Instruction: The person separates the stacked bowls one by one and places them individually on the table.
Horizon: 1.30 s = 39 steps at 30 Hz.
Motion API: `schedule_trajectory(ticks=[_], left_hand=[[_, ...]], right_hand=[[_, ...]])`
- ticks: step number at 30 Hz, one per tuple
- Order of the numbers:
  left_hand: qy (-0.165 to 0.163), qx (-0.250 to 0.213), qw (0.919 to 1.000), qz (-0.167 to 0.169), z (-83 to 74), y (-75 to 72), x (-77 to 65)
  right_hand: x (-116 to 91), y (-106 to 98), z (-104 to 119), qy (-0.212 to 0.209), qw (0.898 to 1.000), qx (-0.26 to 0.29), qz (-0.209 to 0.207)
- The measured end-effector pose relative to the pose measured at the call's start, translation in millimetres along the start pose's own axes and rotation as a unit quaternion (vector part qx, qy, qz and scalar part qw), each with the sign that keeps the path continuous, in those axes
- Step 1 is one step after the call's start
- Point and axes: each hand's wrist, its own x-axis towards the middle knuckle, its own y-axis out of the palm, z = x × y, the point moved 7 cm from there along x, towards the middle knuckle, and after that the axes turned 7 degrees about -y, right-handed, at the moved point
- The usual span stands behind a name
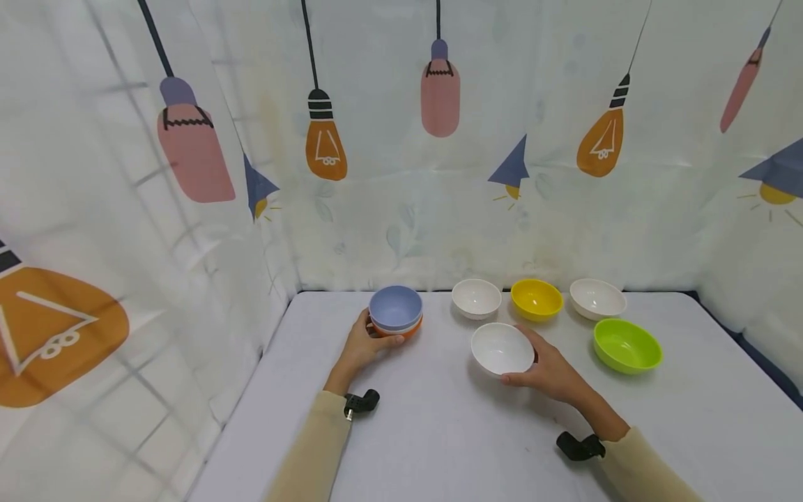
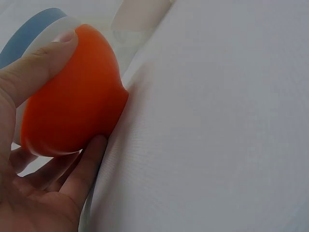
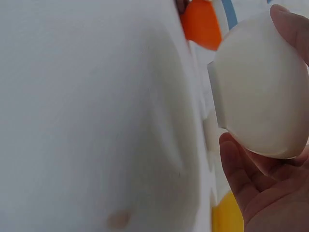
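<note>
A white-covered table (image 1: 433, 446) spread across the near part of the scene, its surface pale and matte. Behind its far edge hung a pale, wrinkled sheet (image 1: 564, 230), printed with orange bulbs (image 1: 326, 150), pink lamps (image 1: 440, 97) and a blue shade (image 1: 511, 164) on dark cords, with faint grey leaves (image 1: 406, 237) among them. To the left, a similar sheet (image 1: 207, 307) carried faint crossing lines and a larger bulb (image 1: 69, 335). More pale sheeting (image 1: 753, 279) closed the right side, above a dark strip (image 1: 767, 364) beside the table. The light was soft.
</note>
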Motion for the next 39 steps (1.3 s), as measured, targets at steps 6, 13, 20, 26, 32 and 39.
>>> schedule_trajectory(ticks=[6, 13, 20, 26, 32, 39], left_hand=[[0.001, -0.001, 1.0, 0.001, -0.4, -0.1, -0.5], [-0.001, 0.003, 1.0, -0.001, 1.1, 0.7, 2.6], [0.002, 0.004, 1.0, -0.004, -1.3, 0.3, 3.4], [-0.001, 0.002, 1.0, -0.005, -1.1, -0.1, 1.9], [-0.006, 0.001, 1.0, 0.0, -2.6, 0.7, -0.5], [-0.003, -0.001, 1.0, 0.002, -4.0, 1.2, -0.2]], right_hand=[[-13, -17, -15, 0.027, 0.999, -0.022, -0.015], [-21, -40, -28, 0.047, 0.998, -0.041, -0.032], [-22, -56, -38, 0.059, 0.995, -0.058, -0.047], [-24, -59, -44, 0.067, 0.995, -0.059, -0.05], [-27, -58, -52, 0.103, 0.993, -0.055, -0.036], [-30, -60, -54, 0.13, 0.99, -0.054, -0.019]])
